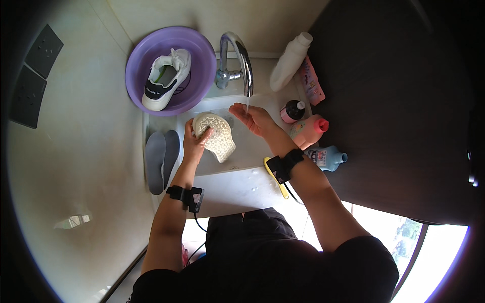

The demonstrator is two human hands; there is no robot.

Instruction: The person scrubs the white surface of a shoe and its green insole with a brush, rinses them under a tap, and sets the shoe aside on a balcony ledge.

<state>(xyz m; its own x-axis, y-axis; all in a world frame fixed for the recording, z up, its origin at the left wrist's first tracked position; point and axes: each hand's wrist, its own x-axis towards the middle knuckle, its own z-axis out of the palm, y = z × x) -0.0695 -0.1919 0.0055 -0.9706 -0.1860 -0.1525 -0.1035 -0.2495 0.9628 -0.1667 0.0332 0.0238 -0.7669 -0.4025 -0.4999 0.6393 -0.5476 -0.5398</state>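
Observation:
My left hand [195, 142] grips a white shoe [216, 136] over the sink [212, 170], thumb across its patterned sole, which faces up. The shoe's upper is hidden beneath. Under the chrome faucet [246, 72], my right hand [254, 117] is held palm up with its fingers extended, holding no object. A thin stream of water falls onto it. The matching white shoe [168, 77], with a dark heel patch, lies in a purple basin [133, 75] at the back left. Two grey insoles [155, 163] lie side by side left of the sink.
Along the right side stand a white bottle [290, 64], a dark bottle [291, 112], a pink jug [307, 130] and a blue bottle [327, 158]. A pink pouch [312, 83] leans behind them. A yellow-handled brush [282, 189] lies partly under my right forearm. Wall sockets [28, 94] are at left.

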